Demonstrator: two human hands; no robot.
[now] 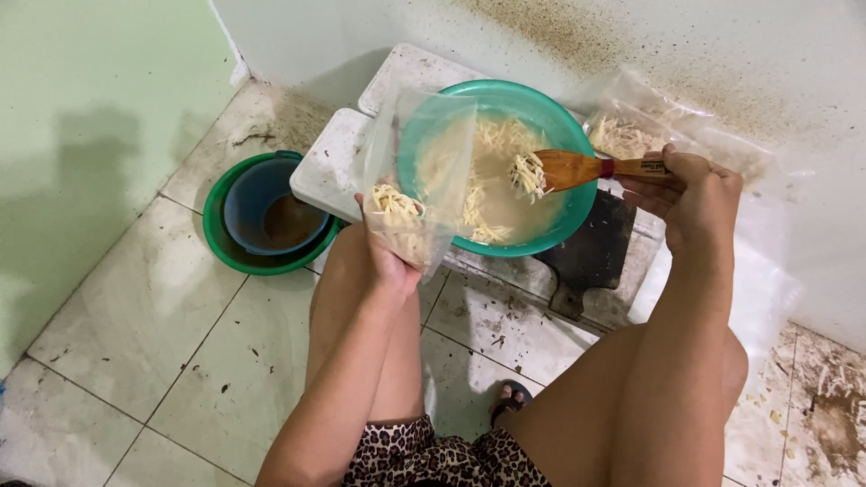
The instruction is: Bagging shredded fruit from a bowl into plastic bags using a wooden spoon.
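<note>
My left hand (390, 261) holds a clear plastic bag (417, 171) upright, its bottom filled with pale shredded strips. The bag's open top leans against the near rim of a teal bowl (532, 101). The bowl holds more pale strips in a milky liquid. My right hand (690, 185) grips the handle of a wooden spatula (568, 168), whose blade carries a clump of strips above the bowl. The bowl rests on a white slab (329, 167).
A green basin (216, 225) with a blue bowl (257, 194) of brownish water inside stands on the tiled floor at left. Another clear bag (622, 135) of strips lies behind my right hand. A dark cutting board (591, 257) lies under the bowl's right side. Walls close in behind.
</note>
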